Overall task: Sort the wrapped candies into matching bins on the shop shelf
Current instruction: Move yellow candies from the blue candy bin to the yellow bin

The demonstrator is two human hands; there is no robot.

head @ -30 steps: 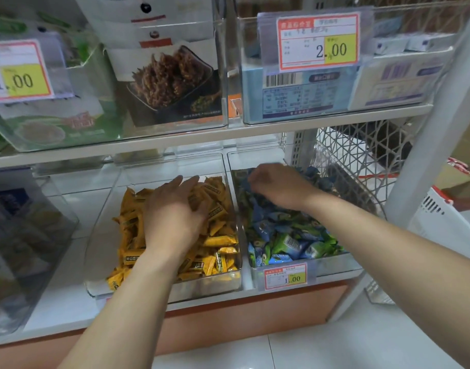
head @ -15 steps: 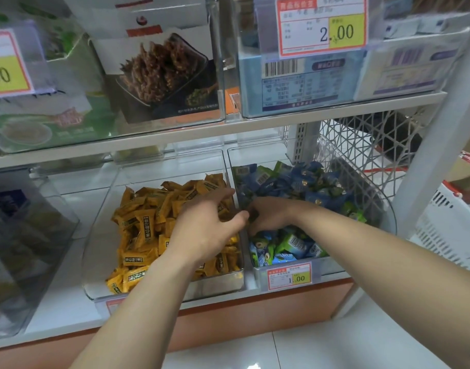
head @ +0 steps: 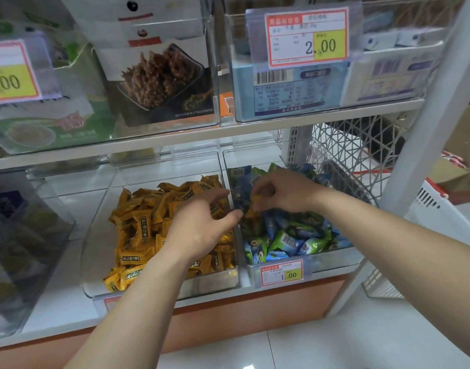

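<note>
The right hand (head: pixel 287 193) pinches a stray orange candy (head: pixel 255 207) above the blue-green bin (head: pixel 332 265) near the shelf's front edge. The left hand (head: pixel 201 230), fingers spread and empty, hovers beside it over the orange bin (head: pixel 95 262). Next, I'd guess, the candy needs carrying leftward across the divider.

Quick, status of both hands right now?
Left hand: open, holding nothing, over the yellow candies.
Right hand: pinches a stray yellow candy above the blue-green candies.
</note>
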